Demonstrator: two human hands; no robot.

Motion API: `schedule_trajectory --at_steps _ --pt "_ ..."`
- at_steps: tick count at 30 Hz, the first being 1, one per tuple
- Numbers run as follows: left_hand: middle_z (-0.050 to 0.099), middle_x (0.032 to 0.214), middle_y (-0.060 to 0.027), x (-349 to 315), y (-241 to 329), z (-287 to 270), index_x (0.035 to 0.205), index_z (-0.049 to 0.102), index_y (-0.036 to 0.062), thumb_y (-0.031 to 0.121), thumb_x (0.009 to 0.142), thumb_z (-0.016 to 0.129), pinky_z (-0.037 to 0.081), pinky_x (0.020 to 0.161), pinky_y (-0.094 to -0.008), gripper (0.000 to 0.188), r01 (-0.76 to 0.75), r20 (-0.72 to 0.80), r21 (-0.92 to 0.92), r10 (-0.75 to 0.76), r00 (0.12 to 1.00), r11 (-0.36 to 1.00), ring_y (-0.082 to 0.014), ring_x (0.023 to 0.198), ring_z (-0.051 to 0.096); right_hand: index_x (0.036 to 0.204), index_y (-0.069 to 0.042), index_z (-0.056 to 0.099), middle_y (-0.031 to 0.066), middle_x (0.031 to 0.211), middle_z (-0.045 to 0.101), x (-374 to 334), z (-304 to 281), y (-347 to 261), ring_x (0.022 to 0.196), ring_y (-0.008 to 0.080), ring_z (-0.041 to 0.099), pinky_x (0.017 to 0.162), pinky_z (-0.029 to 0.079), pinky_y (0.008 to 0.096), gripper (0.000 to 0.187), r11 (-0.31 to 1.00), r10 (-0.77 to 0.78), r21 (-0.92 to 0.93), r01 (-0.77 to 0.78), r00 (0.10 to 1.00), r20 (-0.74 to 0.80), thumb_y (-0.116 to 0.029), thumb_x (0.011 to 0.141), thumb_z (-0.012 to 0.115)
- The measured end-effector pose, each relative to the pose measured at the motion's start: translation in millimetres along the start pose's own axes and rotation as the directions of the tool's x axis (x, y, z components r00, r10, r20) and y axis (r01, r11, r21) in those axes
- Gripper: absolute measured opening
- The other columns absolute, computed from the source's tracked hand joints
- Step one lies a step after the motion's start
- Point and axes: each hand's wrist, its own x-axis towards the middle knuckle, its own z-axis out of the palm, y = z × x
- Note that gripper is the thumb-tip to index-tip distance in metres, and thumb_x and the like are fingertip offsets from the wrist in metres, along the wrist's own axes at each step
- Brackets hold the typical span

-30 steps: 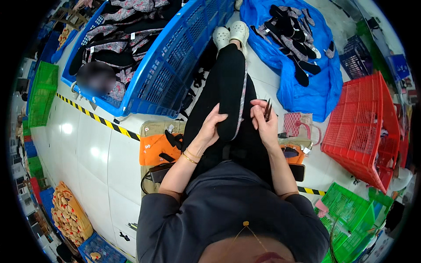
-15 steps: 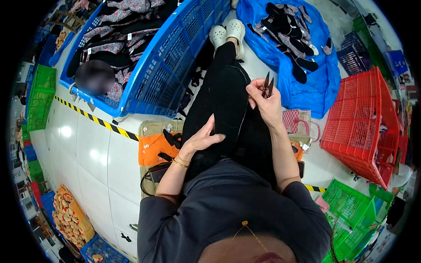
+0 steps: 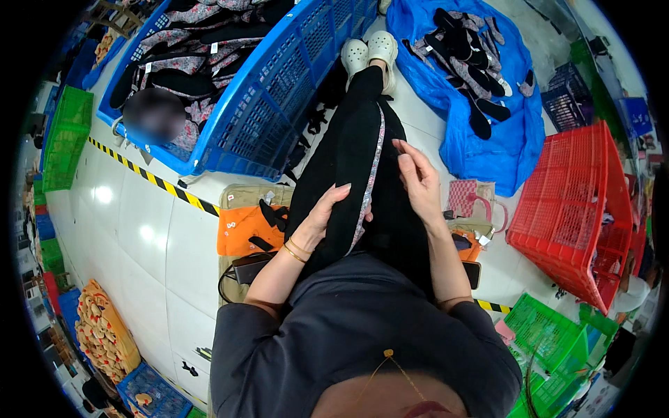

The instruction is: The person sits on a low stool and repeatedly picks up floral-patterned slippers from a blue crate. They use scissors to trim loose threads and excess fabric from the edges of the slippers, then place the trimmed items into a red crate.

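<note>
Across my lap lies a long black fabric piece (image 3: 352, 150) with a floral strip (image 3: 371, 174) running down its right edge. My left hand (image 3: 326, 210) grips its near part, thumb and fingers on top and a fingertip showing past the floral edge. Just right of the piece, my right hand (image 3: 420, 182) hovers over my dark trousers with thumb and forefinger close together and the other fingers curled. Whatever lies in its palm is hidden from view.
A large blue basket (image 3: 244, 125) at the far left holds similar black and floral pieces. More lie on a blue plastic sheet (image 3: 488, 164) at the far right. A red crate (image 3: 557, 188) and green crates (image 3: 547, 327) stand right. Beside me is an orange cloth (image 3: 240, 233).
The dark thread snips seen in my right hand no longer show. The black piece has turned so its floral edge faces up. My left hand now wraps around it.
</note>
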Motion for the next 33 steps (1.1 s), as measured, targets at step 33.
schedule_trajectory --at_steps 33 --pt "0.066 0.109 -0.0129 -56 161 41 0.121 0.060 0.0041 0.029 0.088 0.068 0.052 0.082 -0.0322 0.043 -0.087 0.115 0.993 0.621 0.775 -0.075 -0.0210 0.097 0.065 0.082 -0.013 0.061 -0.0039 0.065 0.053 70 -82 8 0.037 0.0023 0.029 0.035 0.017 0.0222 0.025 0.835 0.269 0.551 0.005 0.869 -0.416 -0.035 0.090 0.067"
